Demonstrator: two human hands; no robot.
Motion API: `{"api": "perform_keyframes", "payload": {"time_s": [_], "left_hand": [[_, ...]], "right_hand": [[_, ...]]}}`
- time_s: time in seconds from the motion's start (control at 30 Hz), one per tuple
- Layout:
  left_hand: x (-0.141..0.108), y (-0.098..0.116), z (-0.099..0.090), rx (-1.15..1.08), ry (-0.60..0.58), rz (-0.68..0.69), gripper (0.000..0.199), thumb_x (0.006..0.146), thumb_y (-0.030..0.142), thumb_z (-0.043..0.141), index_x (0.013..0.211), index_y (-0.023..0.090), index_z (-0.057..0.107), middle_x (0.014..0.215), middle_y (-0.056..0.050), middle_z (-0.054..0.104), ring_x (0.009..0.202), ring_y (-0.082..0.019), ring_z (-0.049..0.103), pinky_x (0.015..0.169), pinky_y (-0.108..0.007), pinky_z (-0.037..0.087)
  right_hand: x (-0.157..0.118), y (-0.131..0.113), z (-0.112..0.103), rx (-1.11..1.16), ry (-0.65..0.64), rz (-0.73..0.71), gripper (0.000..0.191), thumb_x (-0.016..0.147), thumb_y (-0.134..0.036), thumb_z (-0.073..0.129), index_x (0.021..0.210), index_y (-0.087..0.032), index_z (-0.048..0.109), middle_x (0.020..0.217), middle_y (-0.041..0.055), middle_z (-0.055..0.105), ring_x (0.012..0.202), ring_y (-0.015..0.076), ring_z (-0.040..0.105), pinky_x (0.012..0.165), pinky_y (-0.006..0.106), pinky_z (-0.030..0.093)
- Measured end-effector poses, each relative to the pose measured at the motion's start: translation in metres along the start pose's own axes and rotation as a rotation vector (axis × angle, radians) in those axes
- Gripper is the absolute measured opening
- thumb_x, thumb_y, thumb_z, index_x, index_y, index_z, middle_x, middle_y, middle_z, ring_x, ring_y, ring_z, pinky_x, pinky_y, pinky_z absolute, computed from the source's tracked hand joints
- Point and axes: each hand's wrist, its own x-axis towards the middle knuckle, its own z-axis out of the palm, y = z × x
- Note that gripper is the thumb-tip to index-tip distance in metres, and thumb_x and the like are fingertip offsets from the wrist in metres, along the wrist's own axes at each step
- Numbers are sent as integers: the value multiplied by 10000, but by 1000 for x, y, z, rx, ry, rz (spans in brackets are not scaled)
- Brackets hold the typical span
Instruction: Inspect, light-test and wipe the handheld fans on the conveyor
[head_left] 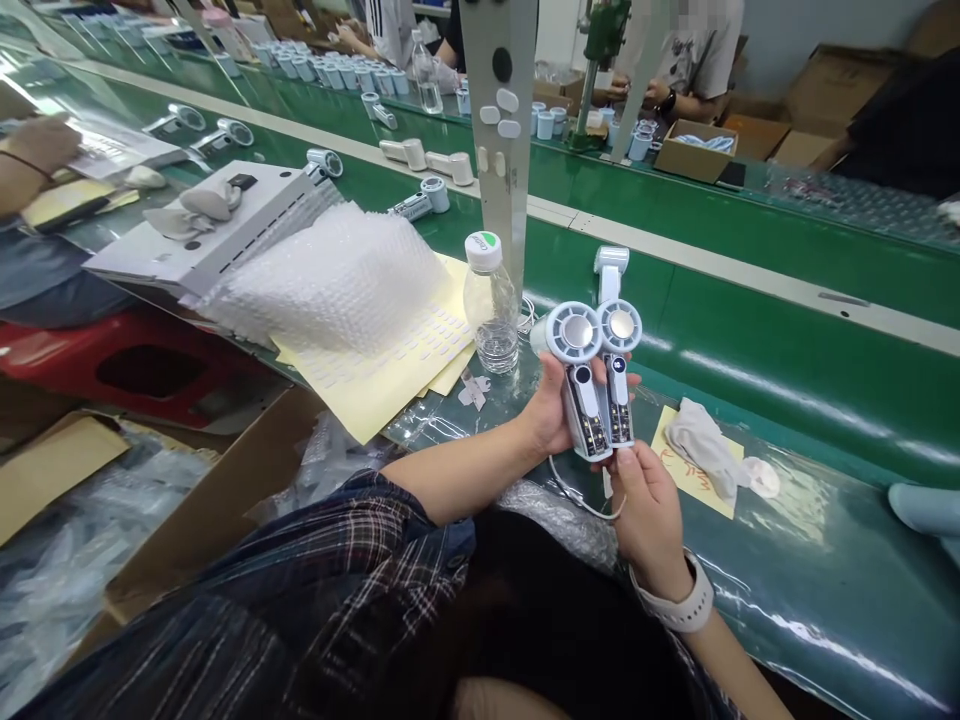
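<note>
In the middle of the head view, my left hand (551, 405) is wrapped round two light-blue handheld fans, a left one (586, 400) and a right one (619, 395), held side by side and upright. Both have round silver-centred heads and handles with exposed circuit boards. At the base of the right fan, the fingers of my right hand (651, 500) are pinched together. A white cable (574, 495) loops below the fans into my right hand; its end is hidden by the fingers. Just beyond, another handheld fan (612, 265) lies on the green belt.
A water bottle (495, 310) stands left of the fans, beside yellow label sheets (360, 385) and bubble wrap (330, 270). To the right lies a white cloth (701, 445). A metal post (504, 150) rises ahead. Co-workers sit across the belt (750, 280) and at the left.
</note>
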Motion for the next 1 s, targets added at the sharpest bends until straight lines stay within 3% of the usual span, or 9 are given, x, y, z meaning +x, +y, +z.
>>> {"api": "perform_keyframes", "payload": {"time_s": [0.13, 0.2, 0.23, 0.3, 0.37, 0.43, 0.67, 0.83, 1.0], "left_hand": [[4, 8, 1, -64, 117, 4, 783, 648, 946, 781, 723, 171, 687, 1139, -80, 798, 1007, -251, 807, 843, -342, 657], [5, 9, 1, -73, 143, -10, 782, 689, 942, 756, 704, 165, 669, 1133, -86, 803, 1020, -256, 812, 862, -336, 656], [5, 9, 1, -73, 135, -26, 788, 675, 943, 765, 696, 161, 662, 1134, -90, 804, 1024, -262, 815, 872, -339, 659], [4, 7, -1, -63, 92, -58, 802, 594, 936, 819, 691, 156, 660, 1144, -102, 806, 1019, -273, 817, 871, -344, 664], [4, 4, -2, -54, 52, -89, 810, 539, 924, 855, 697, 153, 667, 1148, -113, 805, 997, -269, 815, 853, -346, 666], [4, 2, -3, -57, 47, -128, 802, 583, 926, 836, 704, 151, 670, 1128, -115, 802, 967, -250, 810, 848, -347, 665], [0, -2, -2, -29, 33, -196, 763, 745, 914, 753, 710, 156, 674, 1140, -133, 797, 1067, -288, 805, 885, -380, 666], [-2, 2, 3, -130, 99, -248, 763, 865, 916, 615, 761, 162, 665, 1089, -133, 780, 1211, -316, 773, 980, -423, 665], [0, -1, 5, -154, 117, -261, 793, 933, 920, 484, 832, 159, 683, 1125, -128, 774, 1238, -321, 762, 979, -427, 662]], "right_hand": [[-1, -6, -10, -189, -113, -161, 534, 1020, -640, 617, 681, -228, 642, 1251, 143, 728, 1129, 301, 696, 969, 434, 563], [2, -11, -29, -335, -185, -147, 507, 1020, -639, 605, 726, -237, 702, 1189, 139, 772, 1066, 306, 730, 925, 439, 572], [6, -14, -43, -394, -154, -109, 486, 1012, -653, 606, 788, -244, 742, 1078, 127, 795, 978, 298, 741, 870, 432, 573], [15, -19, -75, -499, 52, -42, 476, 986, -684, 613, 920, -246, 787, 869, 95, 788, 810, 285, 725, 762, 414, 549], [28, -19, -103, -609, 294, -10, 471, 962, -667, 624, 1016, -233, 798, 803, 84, 770, 737, 274, 702, 718, 401, 519], [45, -10, -120, -732, 378, 5, 480, 940, -640, 609, 1041, -209, 794, 774, 83, 752, 694, 264, 675, 690, 391, 483], [74, 33, -110, -896, 220, 24, 435, 844, -618, 608, 884, -207, 743, 737, 89, 685, 701, 260, 553, 676, 381, 359], [68, 30, -117, -866, 197, 96, 378, 859, -570, 616, 894, -217, 745, 763, 104, 692, 695, 263, 559, 679, 396, 359], [61, 21, -121, -800, 199, 109, 274, 916, -467, 679, 967, -214, 772, 827, 141, 714, 769, 306, 617, 789, 481, 430]]}}
